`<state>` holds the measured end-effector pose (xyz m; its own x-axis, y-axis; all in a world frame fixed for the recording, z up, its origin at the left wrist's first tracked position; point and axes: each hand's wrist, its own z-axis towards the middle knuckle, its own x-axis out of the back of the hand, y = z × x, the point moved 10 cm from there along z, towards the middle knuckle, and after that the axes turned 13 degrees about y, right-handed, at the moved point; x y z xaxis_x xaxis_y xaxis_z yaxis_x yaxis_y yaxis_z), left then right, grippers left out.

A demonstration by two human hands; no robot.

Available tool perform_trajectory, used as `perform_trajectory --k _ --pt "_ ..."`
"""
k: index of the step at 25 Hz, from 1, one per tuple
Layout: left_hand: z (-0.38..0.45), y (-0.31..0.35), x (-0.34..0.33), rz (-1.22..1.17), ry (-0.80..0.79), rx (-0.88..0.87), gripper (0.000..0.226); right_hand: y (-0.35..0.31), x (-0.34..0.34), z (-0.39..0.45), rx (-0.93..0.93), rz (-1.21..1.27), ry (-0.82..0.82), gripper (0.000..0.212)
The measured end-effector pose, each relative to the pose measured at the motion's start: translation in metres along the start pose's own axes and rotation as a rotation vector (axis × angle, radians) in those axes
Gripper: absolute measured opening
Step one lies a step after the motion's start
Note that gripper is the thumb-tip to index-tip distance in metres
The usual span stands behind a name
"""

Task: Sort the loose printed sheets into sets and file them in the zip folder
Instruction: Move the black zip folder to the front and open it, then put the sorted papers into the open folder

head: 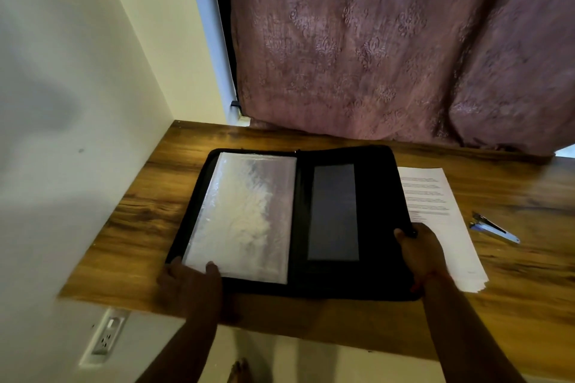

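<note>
Wood-grain tabletop (149, 214) against cream wall (77, 87), mauve curtain (389, 40) behind — open zip folder (376, 196) (both edges pinched) in left grip (189, 281) and right grip (418, 252).

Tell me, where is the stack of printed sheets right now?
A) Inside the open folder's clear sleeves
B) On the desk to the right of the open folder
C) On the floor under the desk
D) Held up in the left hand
B: the stack of printed sheets lies on the wooden desk, just right of the open zip folder, partly under the right hand.
</note>
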<state>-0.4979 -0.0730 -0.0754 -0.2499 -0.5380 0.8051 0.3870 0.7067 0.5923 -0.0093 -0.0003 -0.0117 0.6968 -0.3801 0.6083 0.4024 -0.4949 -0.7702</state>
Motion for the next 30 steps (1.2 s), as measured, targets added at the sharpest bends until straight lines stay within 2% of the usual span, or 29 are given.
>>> perform_trajectory --k 2,3,6,8,10,12,14,16,20,22,24,26,28,30 --pt "-0.011 -0.002 -0.002 -0.014 -0.027 0.135 0.074 0.005 0.000 -0.010 -0.042 0.063 -0.004 0.019" --pt "-0.012 0.000 -0.005 0.005 -0.052 0.146 0.070 0.010 -0.001 -0.016 -0.056 0.091 -0.006 0.013" --pt "-0.011 0.022 -0.027 -0.069 -0.182 0.016 0.058 0.039 -0.005 -0.038 -0.150 0.195 -0.036 0.022" --pt "-0.006 0.039 -0.043 -0.172 -0.256 -0.061 0.060 0.058 -0.011 -0.065 -0.272 0.326 -0.056 0.013" --pt "0.005 0.059 -0.053 -0.225 -0.330 -0.135 0.058 0.067 -0.021 -0.096 -0.373 0.520 -0.062 0.015" --pt "0.011 0.069 -0.061 -0.326 -0.425 -0.089 0.049 0.081 -0.033 -0.128 -0.556 0.664 -0.056 0.019" --pt "0.011 0.073 -0.065 -0.430 -0.508 -0.032 0.040 0.087 -0.057 -0.171 -0.741 0.647 -0.173 0.022" --pt "0.012 0.074 -0.069 -0.456 -0.558 -0.054 0.046 0.073 -0.086 -0.220 -0.845 0.629 -0.359 0.023" --pt "0.024 0.077 -0.063 -0.310 -0.567 -0.264 0.046 0.041 -0.138 -0.290 -0.872 0.669 -0.635 0.033" --pt "0.032 0.073 -0.053 -0.189 -0.536 -0.395 0.046 0.029 -0.158 -0.314 -0.847 0.648 -0.736 0.030" --pt "0.037 0.058 -0.045 -0.106 -0.537 -0.413 0.054 0.025 -0.177 -0.327 -0.803 0.651 -0.774 0.035" --pt "0.031 0.043 -0.038 -0.133 -0.593 -0.348 0.064 0.028 -0.186 -0.326 -0.806 0.723 -0.656 0.045" --pt "0.027 0.038 -0.034 -0.196 -0.627 -0.341 0.062 0.036 -0.173 -0.303 -0.796 0.875 -0.396 0.048" --pt "0.036 0.039 -0.034 -0.226 -0.641 -0.337 0.059 0.052 -0.132 -0.263 -0.706 0.996 -0.064 0.046"
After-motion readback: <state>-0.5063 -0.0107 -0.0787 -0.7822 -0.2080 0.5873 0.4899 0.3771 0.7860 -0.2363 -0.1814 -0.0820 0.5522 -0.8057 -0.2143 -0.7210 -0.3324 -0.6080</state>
